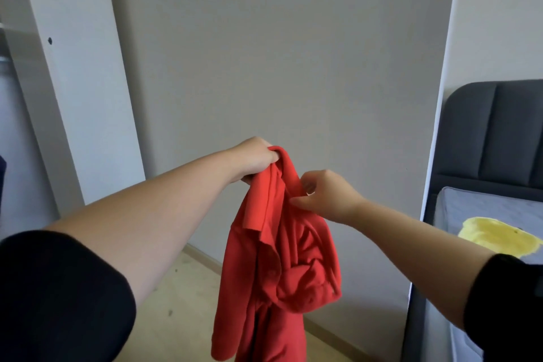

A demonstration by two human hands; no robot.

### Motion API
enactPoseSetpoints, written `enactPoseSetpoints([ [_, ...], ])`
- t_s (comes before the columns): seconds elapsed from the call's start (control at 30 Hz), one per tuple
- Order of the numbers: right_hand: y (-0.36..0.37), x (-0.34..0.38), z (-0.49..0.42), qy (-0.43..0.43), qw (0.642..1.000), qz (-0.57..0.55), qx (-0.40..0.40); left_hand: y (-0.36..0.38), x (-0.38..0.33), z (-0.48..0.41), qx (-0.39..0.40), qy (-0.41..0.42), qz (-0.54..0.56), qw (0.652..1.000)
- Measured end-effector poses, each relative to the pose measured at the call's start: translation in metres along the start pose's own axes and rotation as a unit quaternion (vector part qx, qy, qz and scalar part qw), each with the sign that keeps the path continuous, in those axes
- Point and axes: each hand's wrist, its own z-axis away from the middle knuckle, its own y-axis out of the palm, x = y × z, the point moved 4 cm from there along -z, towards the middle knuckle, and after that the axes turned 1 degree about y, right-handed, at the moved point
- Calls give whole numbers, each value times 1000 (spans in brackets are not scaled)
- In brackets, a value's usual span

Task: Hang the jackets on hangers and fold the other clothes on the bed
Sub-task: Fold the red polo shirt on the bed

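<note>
Red hooded jacket (pixel 273 267) hanging in mid-air before the wall, left of the bed (pixel 487 214). Left hand (pixel 254 160) grips its collar, bearing the weight; right hand (pixel 323 194) pinches the neckline, probably opening it for a hanger.

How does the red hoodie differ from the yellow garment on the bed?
The red hoodie hangs in the air, while the yellow garment lies on the bed. The left hand and right hand both hold the red hoodie near its top; nothing touches the yellow garment. Neither is on a hanger.
</note>
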Motion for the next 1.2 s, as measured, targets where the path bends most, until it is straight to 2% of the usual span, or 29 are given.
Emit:
enactPoseSetpoints([
  [0.2, 7, -23, -3, 35, 988, 147, -20, -16, 17, -3, -78, 2, 14, 997],
  [0.37, -9, -53, -2, 110, 984, 136, -36, -27, 33, -7, -129, 17, -10, 991],
  [0.5, -22, -61, -3, 133, 978, 138, -87, -30, 44, -10, -155, 27, -161, 974],
  [0.6, -32, -66, -5, 155, 975, 139, -79, -24, 50, -7, -175, 32, -257, 950],
  [0.67, -41, -65, -5, 140, 977, 90, -130, -18, 48, -1, -212, 56, -331, 918],
  [0.73, -50, -63, -4, 127, 974, 29, -183, -15, 49, 1, -215, 45, -359, 907],
  [0.77, -50, -63, -4, 136, 978, 22, -159, -14, 52, 0, -193, 18, -346, 918],
  [0.83, -39, -62, -1, 175, 983, 30, -42, -5, 63, -5, -96, -59, -267, 957],
  [0.87, -35, -62, 1, 192, 981, 17, -18, 1, 69, -7, -60, -104, -204, 972],
  [0.93, -31, -64, 3, 215, 975, -51, -36, 7, 73, -12, -61, -146, -15, 987],
  [1.03, -30, -69, 6, 270, 945, -179, -55, 11, 75, -7, -38, -178, 157, 971],
  [1.1, -29, -71, 7, 283, 935, -209, -50, 15, 76, -1, 15, -190, 177, 966],
  [1.2, -30, -72, 7, 267, 932, -239, -52, 15, 76, 4, 37, -188, 262, 946],
])
